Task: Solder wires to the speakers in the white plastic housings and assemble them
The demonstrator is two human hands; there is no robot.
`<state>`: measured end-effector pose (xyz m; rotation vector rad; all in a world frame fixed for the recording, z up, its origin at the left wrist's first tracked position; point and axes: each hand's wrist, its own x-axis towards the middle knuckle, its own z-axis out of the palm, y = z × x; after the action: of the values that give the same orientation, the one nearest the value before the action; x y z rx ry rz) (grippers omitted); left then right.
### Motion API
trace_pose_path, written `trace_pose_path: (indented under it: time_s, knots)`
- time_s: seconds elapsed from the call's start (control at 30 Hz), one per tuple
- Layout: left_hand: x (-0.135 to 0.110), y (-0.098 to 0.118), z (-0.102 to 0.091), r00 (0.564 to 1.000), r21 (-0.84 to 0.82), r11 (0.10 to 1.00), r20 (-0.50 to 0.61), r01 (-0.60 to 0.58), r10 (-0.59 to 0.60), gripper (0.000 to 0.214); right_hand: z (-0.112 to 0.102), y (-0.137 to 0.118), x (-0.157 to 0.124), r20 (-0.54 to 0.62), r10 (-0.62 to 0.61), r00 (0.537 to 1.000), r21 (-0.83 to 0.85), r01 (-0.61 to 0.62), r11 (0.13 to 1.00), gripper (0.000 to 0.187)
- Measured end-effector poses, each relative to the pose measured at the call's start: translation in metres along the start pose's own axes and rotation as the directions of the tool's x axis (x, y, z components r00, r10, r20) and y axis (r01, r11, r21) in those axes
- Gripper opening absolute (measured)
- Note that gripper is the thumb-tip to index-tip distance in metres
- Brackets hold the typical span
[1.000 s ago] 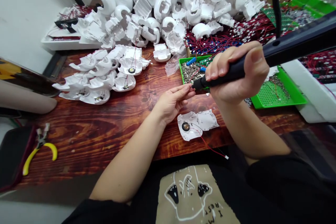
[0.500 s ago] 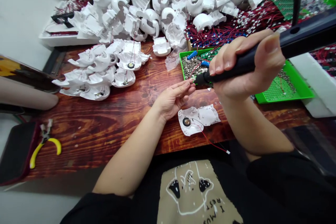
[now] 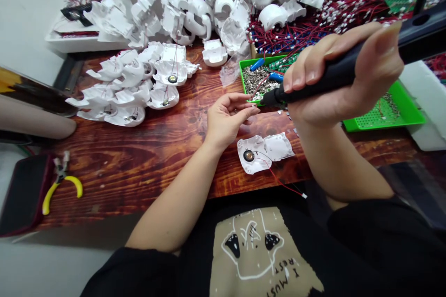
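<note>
**A:** Closest in?
**B:** Two white shell halves [image 3: 265, 151] side by side on the wooden table [image 3: 146, 185], a round speaker [image 3: 248, 155] in the left half, a red wire [image 3: 278, 183] trailing toward the table's near edge.
**A:** Left hand [image 3: 226, 123]?
**B:** Empty, just beyond those halves. Fingers loosely curled and slightly apart, on nothing, tips near the green tray [image 3: 243, 81].
**A:** Right hand [image 3: 343, 86]?
**B:** Fingers together, clamped round a black electric screwdriver [image 3: 324, 74], its tip just at the tray's near corner, above loose screws [image 3: 259, 81].
**A:** Farther out?
**B:** Left of the tray, a clear plastic bag [image 3: 230, 69]. Farther left, speaker-fitted shells [image 3: 128, 86] in a loose cluster, and yellow-handled pliers [image 3: 59, 185] by the table's edge. To the right, a second green tray [image 3: 383, 118]. Behind, a tangle of red wires [image 3: 296, 32] and a big heap of white shells [image 3: 209, 9].
</note>
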<state>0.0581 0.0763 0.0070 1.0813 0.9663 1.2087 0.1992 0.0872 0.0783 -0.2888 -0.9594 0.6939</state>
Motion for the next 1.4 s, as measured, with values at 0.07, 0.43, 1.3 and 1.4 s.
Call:
trace_pose_path:
  time_s: [0.07, 0.43, 1.3, 1.4]
  knots:
    - [-0.001, 0.000, 0.000, 1.000, -0.007, 1.000, -0.003, -0.025, 0.025, 0.031, 0.001, -0.001, -0.001, 0.010, 0.017, 1.000, -0.040, -0.016, 0.999, 0.037]
    - [-0.002, 0.001, 0.002, 0.999, -0.023, 0.999, 0.009, -0.034, 0.035, 0.027, 0.006, -0.004, -0.002, -0.041, 0.010, 0.999, -0.065, -0.013, 0.998, 0.036]
    - [-0.002, -0.014, 0.006, 0.976, -0.034, 0.977, -0.050, -0.213, 0.211, 0.022, 0.012, -0.001, 0.000, -0.129, 0.048, 0.991, -0.130, -0.065, 0.989, 0.056]
    - [-0.003, -0.016, 0.008, 0.970, -0.048, 0.970, -0.059, -0.239, 0.236, 0.023, 0.014, -0.004, -0.002, -0.148, 0.052, 0.988, -0.144, -0.073, 0.987, 0.053]
